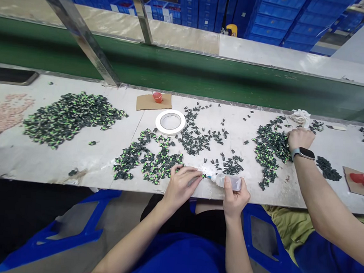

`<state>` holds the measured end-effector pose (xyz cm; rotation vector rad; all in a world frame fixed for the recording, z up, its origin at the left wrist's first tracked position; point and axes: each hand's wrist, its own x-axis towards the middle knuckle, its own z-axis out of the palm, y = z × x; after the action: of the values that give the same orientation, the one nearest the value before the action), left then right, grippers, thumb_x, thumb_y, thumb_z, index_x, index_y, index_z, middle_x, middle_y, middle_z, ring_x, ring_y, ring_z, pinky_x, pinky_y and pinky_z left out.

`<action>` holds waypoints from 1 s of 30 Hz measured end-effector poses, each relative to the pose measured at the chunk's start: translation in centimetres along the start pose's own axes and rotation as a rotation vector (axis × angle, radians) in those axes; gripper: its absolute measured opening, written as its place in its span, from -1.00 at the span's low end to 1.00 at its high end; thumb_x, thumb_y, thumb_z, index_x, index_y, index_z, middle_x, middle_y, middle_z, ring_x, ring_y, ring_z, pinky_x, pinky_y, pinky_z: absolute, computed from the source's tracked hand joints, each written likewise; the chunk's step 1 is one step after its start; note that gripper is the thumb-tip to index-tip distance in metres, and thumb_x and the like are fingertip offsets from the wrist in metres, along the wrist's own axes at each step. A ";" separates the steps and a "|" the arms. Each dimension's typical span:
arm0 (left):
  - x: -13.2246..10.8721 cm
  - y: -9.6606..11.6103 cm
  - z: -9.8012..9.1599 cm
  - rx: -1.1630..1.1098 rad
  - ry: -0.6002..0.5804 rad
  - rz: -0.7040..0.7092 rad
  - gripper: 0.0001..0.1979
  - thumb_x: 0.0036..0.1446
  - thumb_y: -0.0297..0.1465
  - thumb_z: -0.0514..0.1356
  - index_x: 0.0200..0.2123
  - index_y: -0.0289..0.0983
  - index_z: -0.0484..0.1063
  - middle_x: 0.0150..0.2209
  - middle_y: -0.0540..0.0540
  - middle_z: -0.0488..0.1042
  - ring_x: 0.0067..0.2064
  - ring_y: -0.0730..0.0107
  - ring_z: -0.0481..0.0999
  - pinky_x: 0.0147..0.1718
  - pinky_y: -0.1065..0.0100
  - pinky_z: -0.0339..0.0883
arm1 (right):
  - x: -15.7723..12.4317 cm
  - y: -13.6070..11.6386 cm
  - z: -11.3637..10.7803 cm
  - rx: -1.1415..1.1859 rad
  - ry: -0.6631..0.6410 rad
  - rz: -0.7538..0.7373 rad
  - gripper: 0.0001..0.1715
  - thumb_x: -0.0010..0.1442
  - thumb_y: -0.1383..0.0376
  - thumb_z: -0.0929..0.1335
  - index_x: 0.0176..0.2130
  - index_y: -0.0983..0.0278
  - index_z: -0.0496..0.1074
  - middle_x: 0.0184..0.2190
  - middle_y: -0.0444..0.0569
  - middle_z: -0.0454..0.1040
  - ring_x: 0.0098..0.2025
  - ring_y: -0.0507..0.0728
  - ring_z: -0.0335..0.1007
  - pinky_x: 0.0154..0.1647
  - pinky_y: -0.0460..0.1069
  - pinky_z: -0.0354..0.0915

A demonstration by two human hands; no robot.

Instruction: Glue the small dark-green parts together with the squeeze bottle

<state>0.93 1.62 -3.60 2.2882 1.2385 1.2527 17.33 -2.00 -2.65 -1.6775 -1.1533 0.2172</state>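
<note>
My left hand point(183, 183) rests at the table's front edge, fingers pinched on a small dark part point(201, 175) beside a pile of black-and-green parts point(148, 159). My right hand point(235, 195) grips a small clear squeeze bottle point(227, 181), its nozzle pointing left and touching the pinched part. A patch of plain dark parts point(197, 140) lies just beyond both hands.
A tape roll point(170, 122) lies mid-table, with a cardboard piece and a red cap point(157, 96) behind it. A large pile of parts point(68, 117) sits left. A co-worker's hand with a watch point(300, 139) reaches into another pile point(271, 150) on the right. A green conveyor belt point(187, 71) runs behind.
</note>
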 end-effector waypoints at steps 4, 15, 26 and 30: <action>0.0 0.0 0.0 -0.002 -0.004 -0.008 -0.95 0.17 -0.48 0.20 -0.27 -0.24 0.43 -0.32 0.02 0.57 -0.25 0.38 0.54 -0.06 0.18 0.03 | 0.1 -0.1 0.0 0.001 0.007 0.021 -0.58 0.12 0.04 0.33 -0.53 0.32 0.28 -0.67 -0.14 0.27 -0.62 -0.01 0.17 -0.57 -0.13 0.15; 0.2 0.3 -0.1 -0.015 0.017 -0.013 -0.96 0.17 -0.48 0.21 -0.29 -0.24 0.43 -0.33 0.04 0.57 -0.26 0.41 0.54 -0.03 0.20 -0.01 | 0.0 0.2 -0.1 0.024 -0.010 0.012 -0.59 0.12 0.06 0.33 -0.53 0.32 0.26 -0.68 -0.15 0.26 -0.63 -0.02 0.15 -0.58 -0.13 0.13; 0.0 0.1 0.0 -0.011 0.005 -0.041 -0.94 0.14 -0.49 0.23 -0.29 -0.23 0.43 -0.33 0.05 0.57 -0.25 0.39 0.52 -0.02 0.18 -0.03 | 0.0 0.2 0.0 0.098 0.016 0.120 -0.59 0.09 0.07 0.36 -0.53 0.33 0.26 -0.66 -0.15 0.26 -0.60 -0.02 0.16 -0.57 -0.12 0.13; 0.0 0.1 0.0 0.011 0.004 -0.040 -0.93 0.13 -0.46 0.24 -0.28 -0.23 0.44 -0.31 0.02 0.57 -0.17 0.31 0.49 -0.04 0.16 0.00 | 0.1 0.6 0.0 0.313 0.125 0.191 -0.61 0.08 0.06 0.37 -0.44 0.35 0.32 -0.56 -0.10 0.34 -0.53 0.01 0.25 -0.52 -0.10 0.22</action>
<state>0.94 1.53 -3.53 2.2585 1.2895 1.2407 17.77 -1.91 -3.11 -1.4981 -0.8197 0.3866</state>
